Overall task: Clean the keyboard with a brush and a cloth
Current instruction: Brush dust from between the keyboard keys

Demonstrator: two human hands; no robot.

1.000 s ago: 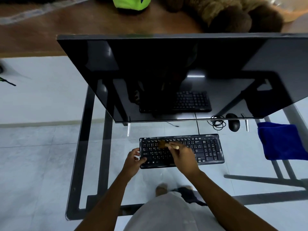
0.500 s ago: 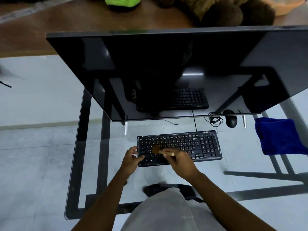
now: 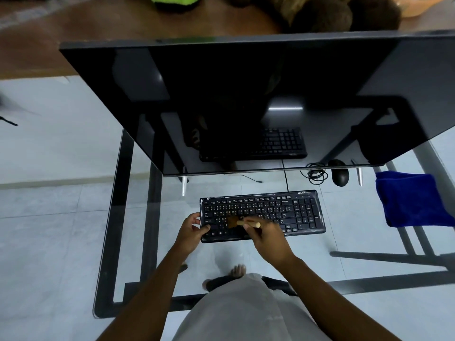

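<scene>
I see the keyboard [image 3: 263, 216] lying flat on the glass desk [image 3: 138, 217], just in front of me, with its long side running left to right. My left hand [image 3: 190, 230] grips the keyboard's left end, thumb on top of the near corner, so it stays put. My right hand [image 3: 267, 238] is closed around the brush [image 3: 242, 223]. The brush lies sideways, along the rows of keys. Its brown bristles point left and touch the keys in the left half of the board, and the pale handle end sticks out to the right past my fingers.

I think the next sweep should go to the right, because most of the keys, and the number pad, lie to the right of the bristles. My right hand is the nearer one for that.

The blue cloth [image 3: 413, 200] sits well apart, at the far right of the desk, so my right hand would also reach it first. A mouse [image 3: 340, 175] lies behind the keyboard, under the monitor [image 3: 234, 99].

The top right corner of the keyboard says "acer". The key letters are too small for me to read well
</scene>
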